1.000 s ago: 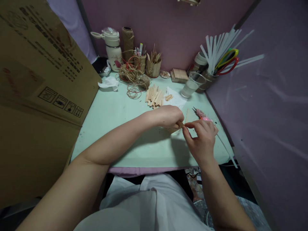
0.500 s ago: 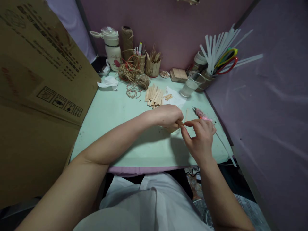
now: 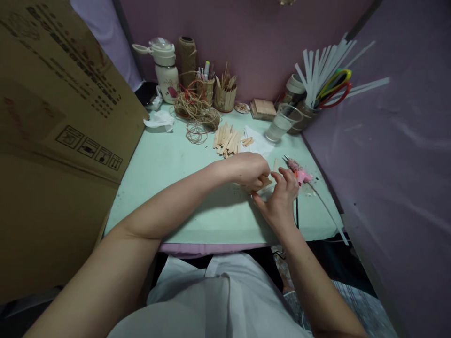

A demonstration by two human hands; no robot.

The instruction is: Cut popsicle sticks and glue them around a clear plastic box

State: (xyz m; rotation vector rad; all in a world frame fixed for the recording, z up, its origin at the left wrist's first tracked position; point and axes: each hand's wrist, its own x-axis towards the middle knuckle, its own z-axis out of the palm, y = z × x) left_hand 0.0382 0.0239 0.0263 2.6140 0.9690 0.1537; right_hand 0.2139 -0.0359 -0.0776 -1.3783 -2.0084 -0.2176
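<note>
My left hand [image 3: 248,169] is closed, its curled fingers pressed on a small wooden craft-stick piece [image 3: 266,183] over the table. Much of that piece is hidden beneath the hand. To its right my right hand [image 3: 280,192] has thumb and fingers apart, the thumb tip close to the piece's near side and the other fingertips near its right end. Whether the thumb touches it I cannot tell. Just beyond my right hand lies a pink glue gun [image 3: 303,176], its tip pointing up and left. A pale stick [image 3: 276,164] lies behind my fingers.
Craft sticks [image 3: 227,141] lie in a pile beyond my left hand. Behind them are tangled twine [image 3: 193,110], a white bottle [image 3: 166,75] and a plastic cup [image 3: 279,126]. White glue sticks [image 3: 312,70] and scissors [image 3: 338,94] stand at right. A cardboard box [image 3: 70,141] walls the left.
My right hand has moved left and slightly down, and its thumb and fingers have parted from their pinch at the wooden piece's end. More of the glue gun shows. My left hand stays nearly still.
</note>
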